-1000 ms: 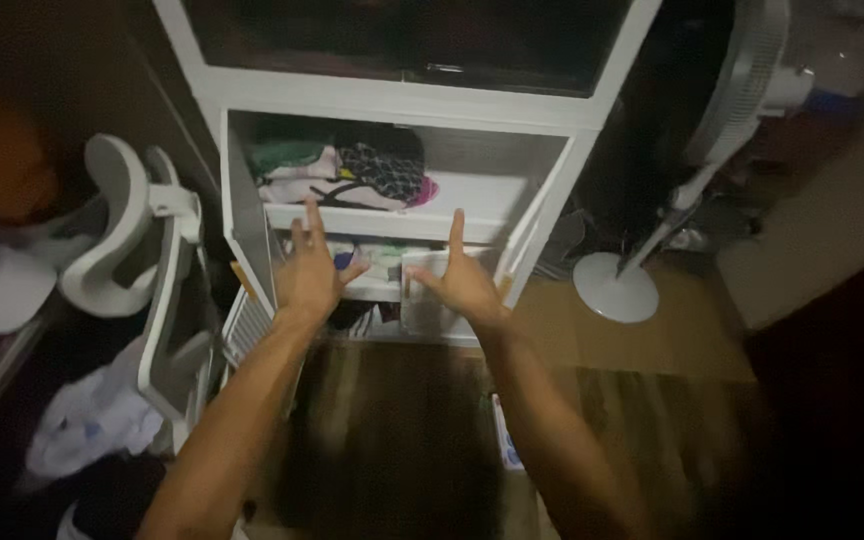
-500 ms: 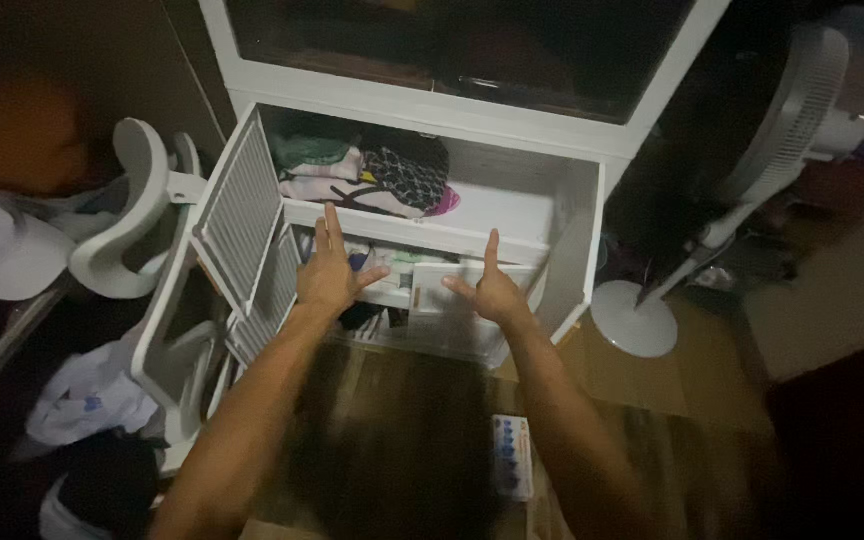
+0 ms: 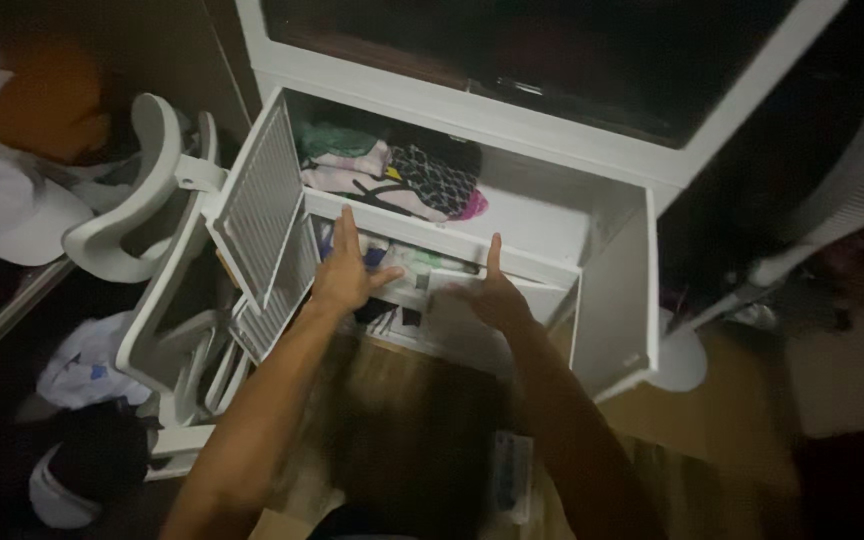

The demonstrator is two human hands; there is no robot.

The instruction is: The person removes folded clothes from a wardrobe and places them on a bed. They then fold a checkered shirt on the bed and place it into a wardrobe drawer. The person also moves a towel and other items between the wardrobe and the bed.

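Observation:
Both my hands reach into the lower compartment of a white cabinet (image 3: 612, 300) whose two doors stand open. My left hand (image 3: 344, 270) is flat with fingers apart, just in front of the white shelf edge (image 3: 432, 238). My right hand (image 3: 492, 292) is also spread, resting over a pale folded item (image 3: 422, 272) on the lower shelf. Neither hand grips anything. Folded clothes (image 3: 392, 180), pink, green and black-patterned, lie on the upper shelf. The slatted left door (image 3: 257, 200) hangs open beside my left wrist.
A white office chair (image 3: 152, 220) stands left of the cabinet, with crumpled cloth (image 3: 82, 365) on the floor below it. A white fan's base (image 3: 680, 362) and pole sit to the right. A small flat packet (image 3: 512, 475) lies on the wooden floor.
The camera has moved closer and higher over the cabinet. Both hands have gone a little deeper toward the lower shelf, still spread. Nothing was picked up.

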